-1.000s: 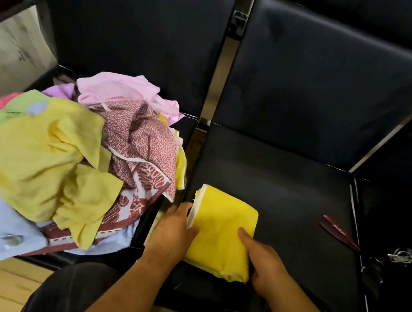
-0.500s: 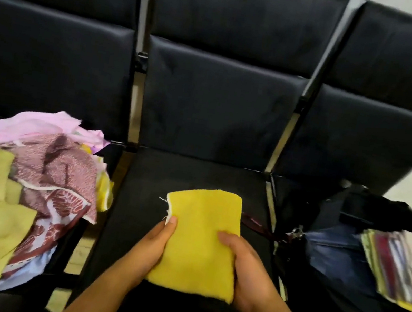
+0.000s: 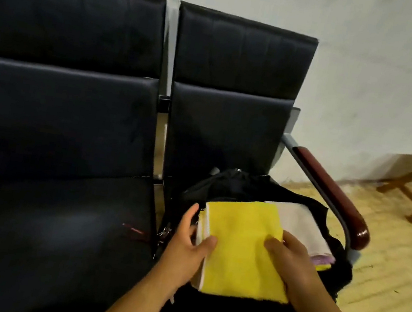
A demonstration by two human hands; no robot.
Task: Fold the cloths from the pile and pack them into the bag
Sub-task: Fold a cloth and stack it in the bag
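**PLACING THE FOLDED CLOTH IN THE BAG**

**Position.** The yellow cloth (image 3: 242,242) is folded to a flat rectangle and held over the mouth of the open black bag (image 3: 243,186). The bag sits on the right-hand seat of the bench (image 3: 53,226), beside the armrest (image 3: 328,191). A stack of folded cloths already lies inside the bag. A pale cloth (image 3: 300,219) tops that stack, and purple and yellow edges show beneath it at the near right. The yellow cloth partly covers the stack. The pile of unfolded cloths is out of view.

**Step in hand.** This appears to be the placement of the cloth on the packed stack.

1. The cloth should be kept level, so that the layered edge on the left does not fan open.
2. Its edges should be aligned with the stack below before it is set down. At present it lies offset toward the near left.
3. Both sides should be released together. The cloth should then be pressed flat so that it does not slide against the bag wall.
4. The soft rim of the bag may sag inward, so the opening should be checked before release.

**Hands.**

- The left hand (image 3: 186,241) grips the left edge of the cloth. Its thumb lies on top, and its fingers run fairly straight alongside the edge. Whether the fingers reach under the cloth cannot be told.
- The right hand (image 3: 290,263) grips the right edge. Its thumb presses on the upper face, and its fingers are curled out of sight below.
- Neither hand holds anything else.
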